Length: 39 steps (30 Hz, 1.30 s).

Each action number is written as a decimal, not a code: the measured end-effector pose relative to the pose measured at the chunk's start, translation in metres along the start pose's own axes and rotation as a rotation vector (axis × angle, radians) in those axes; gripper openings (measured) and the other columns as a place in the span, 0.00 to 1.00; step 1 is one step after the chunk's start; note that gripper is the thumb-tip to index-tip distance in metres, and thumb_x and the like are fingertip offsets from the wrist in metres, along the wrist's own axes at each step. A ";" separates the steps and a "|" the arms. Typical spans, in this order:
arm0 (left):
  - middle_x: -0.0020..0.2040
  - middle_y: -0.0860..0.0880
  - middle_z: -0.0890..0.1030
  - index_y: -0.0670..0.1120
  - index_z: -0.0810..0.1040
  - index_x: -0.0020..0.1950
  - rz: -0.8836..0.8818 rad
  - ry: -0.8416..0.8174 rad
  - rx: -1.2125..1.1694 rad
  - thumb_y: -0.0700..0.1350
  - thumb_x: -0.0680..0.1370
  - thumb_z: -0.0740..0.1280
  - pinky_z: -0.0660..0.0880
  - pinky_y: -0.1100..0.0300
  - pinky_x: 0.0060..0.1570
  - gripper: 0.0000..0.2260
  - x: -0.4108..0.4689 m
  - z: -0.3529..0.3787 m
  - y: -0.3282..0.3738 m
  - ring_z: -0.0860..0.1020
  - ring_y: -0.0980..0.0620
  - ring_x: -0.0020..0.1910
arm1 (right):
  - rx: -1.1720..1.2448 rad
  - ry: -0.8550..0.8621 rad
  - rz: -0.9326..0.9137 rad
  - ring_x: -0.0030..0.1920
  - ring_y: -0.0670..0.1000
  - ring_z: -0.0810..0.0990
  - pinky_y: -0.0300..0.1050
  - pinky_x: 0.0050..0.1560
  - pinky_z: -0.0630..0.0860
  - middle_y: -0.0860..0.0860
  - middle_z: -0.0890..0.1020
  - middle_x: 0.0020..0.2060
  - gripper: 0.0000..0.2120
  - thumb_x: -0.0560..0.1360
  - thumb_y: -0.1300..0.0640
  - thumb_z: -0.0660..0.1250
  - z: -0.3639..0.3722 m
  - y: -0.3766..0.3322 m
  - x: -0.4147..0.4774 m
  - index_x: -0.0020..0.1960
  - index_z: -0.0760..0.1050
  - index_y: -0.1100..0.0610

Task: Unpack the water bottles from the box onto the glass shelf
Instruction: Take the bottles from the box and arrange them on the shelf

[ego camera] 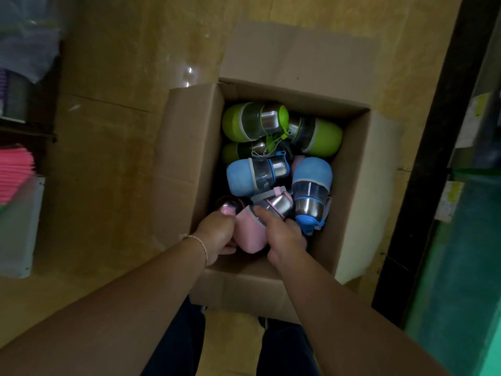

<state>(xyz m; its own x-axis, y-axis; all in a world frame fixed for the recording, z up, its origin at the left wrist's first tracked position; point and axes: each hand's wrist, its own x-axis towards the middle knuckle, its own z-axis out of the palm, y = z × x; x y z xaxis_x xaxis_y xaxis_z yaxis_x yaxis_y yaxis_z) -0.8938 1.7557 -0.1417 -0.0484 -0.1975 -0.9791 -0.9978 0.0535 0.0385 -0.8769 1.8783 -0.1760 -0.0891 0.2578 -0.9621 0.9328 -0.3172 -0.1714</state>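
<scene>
An open cardboard box stands on the floor below me, holding several small water bottles lying jumbled. Green bottles fill its far end, blue bottles lie in the middle and right. At the near end, my right hand is wrapped around a pink bottle with a steel top. My left hand closes on a second pink bottle at the near left corner, mostly hidden under my fingers. The glass shelf is out of view.
Box flaps spread open to the left, far side and right. A low rack with pink and purple stacked goods stands at the left. A dark post and a green-tinted cabinet run along the right. My legs are just behind the box.
</scene>
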 end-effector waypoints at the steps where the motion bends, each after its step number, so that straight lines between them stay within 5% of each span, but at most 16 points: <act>1: 0.55 0.40 0.78 0.46 0.72 0.60 -0.006 -0.009 -0.007 0.52 0.82 0.59 0.80 0.50 0.47 0.12 -0.008 -0.003 0.000 0.79 0.41 0.52 | 0.000 -0.012 -0.025 0.46 0.51 0.83 0.45 0.42 0.80 0.53 0.83 0.50 0.26 0.64 0.52 0.81 -0.003 -0.002 -0.010 0.57 0.76 0.57; 5: 0.55 0.38 0.79 0.42 0.72 0.63 -0.030 -0.042 -0.042 0.49 0.81 0.61 0.81 0.49 0.46 0.14 -0.047 -0.016 0.005 0.80 0.40 0.52 | -0.016 -0.064 -0.122 0.46 0.50 0.84 0.44 0.41 0.81 0.51 0.84 0.48 0.26 0.63 0.55 0.82 -0.015 -0.011 -0.053 0.58 0.78 0.56; 10: 0.55 0.37 0.81 0.41 0.75 0.60 -0.021 -0.121 -0.068 0.48 0.81 0.61 0.79 0.45 0.54 0.13 -0.111 -0.029 0.020 0.79 0.39 0.54 | -0.087 -0.038 -0.284 0.47 0.49 0.84 0.52 0.50 0.83 0.46 0.85 0.46 0.37 0.48 0.42 0.80 -0.028 -0.033 -0.111 0.55 0.79 0.52; 16: 0.47 0.40 0.80 0.41 0.77 0.48 0.077 -0.151 -0.126 0.42 0.81 0.61 0.74 0.45 0.61 0.07 -0.211 -0.036 0.048 0.77 0.42 0.48 | -0.172 -0.065 -0.490 0.47 0.46 0.83 0.53 0.52 0.82 0.44 0.84 0.47 0.32 0.52 0.45 0.81 -0.063 -0.078 -0.197 0.54 0.77 0.48; 24: 0.51 0.37 0.81 0.39 0.75 0.58 0.263 -0.211 -0.149 0.43 0.82 0.60 0.78 0.49 0.47 0.10 -0.355 -0.050 0.058 0.80 0.42 0.46 | -0.191 -0.087 -0.696 0.48 0.42 0.82 0.40 0.45 0.81 0.43 0.83 0.49 0.33 0.58 0.49 0.83 -0.126 -0.120 -0.356 0.59 0.75 0.49; 29: 0.38 0.42 0.78 0.39 0.77 0.49 0.390 -0.286 -0.064 0.42 0.81 0.61 0.78 0.57 0.31 0.08 -0.432 -0.063 0.062 0.77 0.47 0.34 | -0.210 0.000 -0.827 0.43 0.40 0.80 0.35 0.37 0.74 0.42 0.81 0.43 0.25 0.60 0.52 0.83 -0.151 -0.132 -0.444 0.51 0.74 0.48; 34: 0.37 0.42 0.74 0.41 0.76 0.45 0.492 -0.401 0.046 0.42 0.80 0.61 0.79 0.58 0.30 0.08 -0.489 -0.090 0.071 0.79 0.48 0.30 | -0.239 0.119 -0.915 0.46 0.44 0.81 0.45 0.45 0.80 0.43 0.81 0.47 0.33 0.56 0.44 0.83 -0.161 -0.135 -0.510 0.55 0.73 0.51; 39: 0.40 0.38 0.79 0.38 0.77 0.45 0.532 -0.534 0.154 0.44 0.80 0.62 0.79 0.52 0.39 0.10 -0.545 -0.111 0.080 0.79 0.42 0.38 | -0.192 0.202 -1.013 0.46 0.42 0.80 0.43 0.45 0.80 0.44 0.81 0.48 0.33 0.57 0.46 0.83 -0.177 -0.131 -0.573 0.56 0.74 0.51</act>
<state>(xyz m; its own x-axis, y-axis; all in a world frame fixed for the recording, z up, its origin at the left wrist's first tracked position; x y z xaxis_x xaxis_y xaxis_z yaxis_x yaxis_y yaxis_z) -0.9518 1.7594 0.4168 -0.4528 0.3906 -0.8015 -0.8267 0.1528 0.5415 -0.8860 1.9335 0.4353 -0.8151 0.4753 -0.3313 0.4961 0.2772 -0.8228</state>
